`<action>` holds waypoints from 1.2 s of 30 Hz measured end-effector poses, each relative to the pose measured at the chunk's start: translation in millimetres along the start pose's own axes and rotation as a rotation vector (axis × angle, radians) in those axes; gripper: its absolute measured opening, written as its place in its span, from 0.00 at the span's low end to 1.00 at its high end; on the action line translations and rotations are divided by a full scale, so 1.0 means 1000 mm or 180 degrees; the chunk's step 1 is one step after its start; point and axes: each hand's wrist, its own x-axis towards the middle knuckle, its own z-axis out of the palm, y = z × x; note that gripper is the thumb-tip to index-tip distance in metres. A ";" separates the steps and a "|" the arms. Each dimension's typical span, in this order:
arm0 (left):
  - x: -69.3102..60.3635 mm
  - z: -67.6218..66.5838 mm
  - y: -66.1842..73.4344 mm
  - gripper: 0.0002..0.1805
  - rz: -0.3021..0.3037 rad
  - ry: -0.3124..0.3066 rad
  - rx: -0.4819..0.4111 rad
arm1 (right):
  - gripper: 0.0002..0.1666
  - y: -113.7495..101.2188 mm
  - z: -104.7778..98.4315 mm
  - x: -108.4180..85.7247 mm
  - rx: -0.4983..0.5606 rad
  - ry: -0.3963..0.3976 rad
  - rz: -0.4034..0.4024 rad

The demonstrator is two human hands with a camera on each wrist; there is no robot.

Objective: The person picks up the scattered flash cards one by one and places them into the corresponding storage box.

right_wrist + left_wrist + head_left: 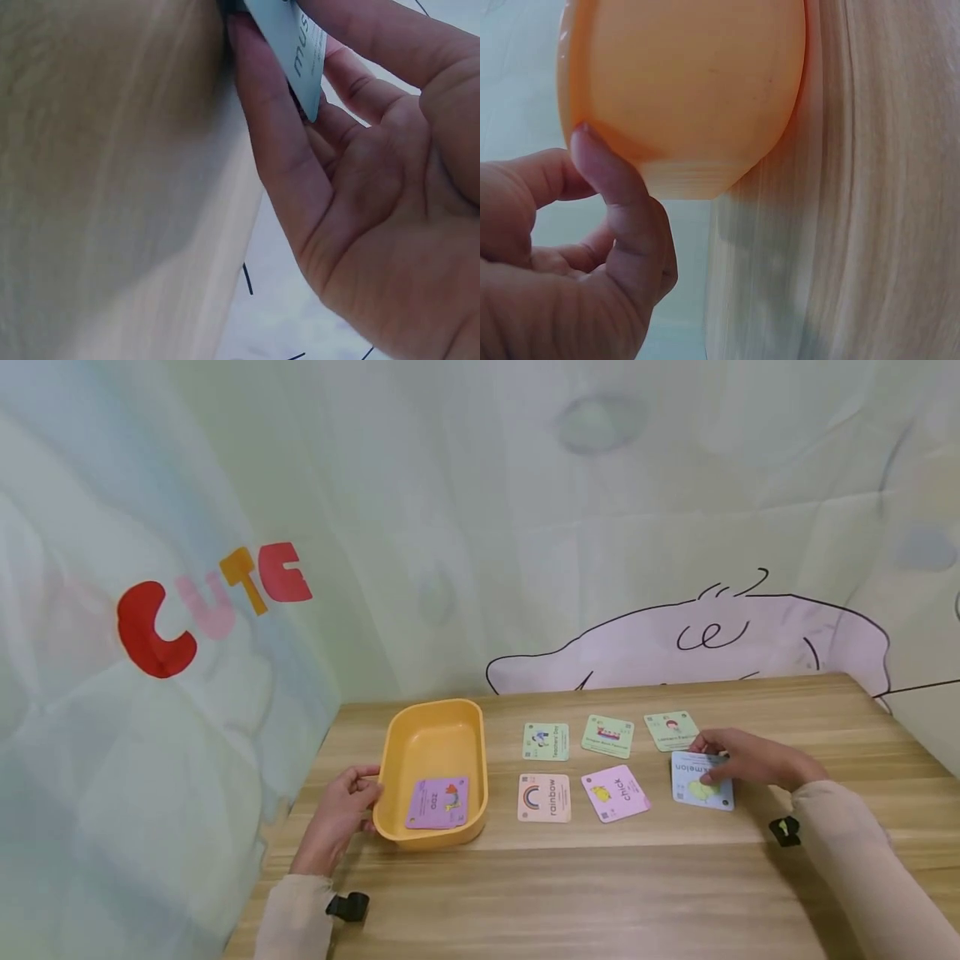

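Observation:
My left hand (342, 814) pinches the left rim of a yellow plastic tray (431, 739), with the thumb over the edge in the left wrist view. Inside the tray lies a purple card (438, 802) reading "zoo". At the right, my right hand (759, 760) grips a blue melon card (702, 792) between thumb and fingers; its lettering is partly covered by the hand. The right wrist view shows this card (300, 71) tilted between the fingers. Just behind the right hand is a green Lantern Festival card (670, 729).
To the left of the melon card lie a pink chick card (616, 793) and a peach rainbow card (544, 798). Behind them are green Dragon Boat (607, 737) and Teachers' Day (546, 742) cards. The wooden table (525, 902) meets a printed curtain (420, 527) at the back and left.

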 end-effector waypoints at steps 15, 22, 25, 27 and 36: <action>-0.002 0.000 -0.006 0.22 0.0014 -0.0013 -0.0013 | 0.31 0.008 0.004 -0.003 0.0543 0.0042 0.0137; 0.000 0.000 -0.005 0.23 0.0060 -0.0026 -0.0001 | 0.34 0.004 0.003 -0.004 0.0578 0.0136 0.0108; 0.000 0.000 -0.004 0.23 0.0057 -0.0033 0.0002 | 0.35 0.005 0.003 -0.005 0.0631 0.0168 0.0086; 0.000 0.000 -0.004 0.23 0.0062 -0.0058 0.0000 | 0.34 0.006 0.001 -0.006 0.0636 0.0215 0.0078; 0.000 -0.003 -0.005 0.23 0.0049 -0.0169 -0.0009 | 0.33 0.002 0.001 -0.004 0.0758 0.0325 0.0019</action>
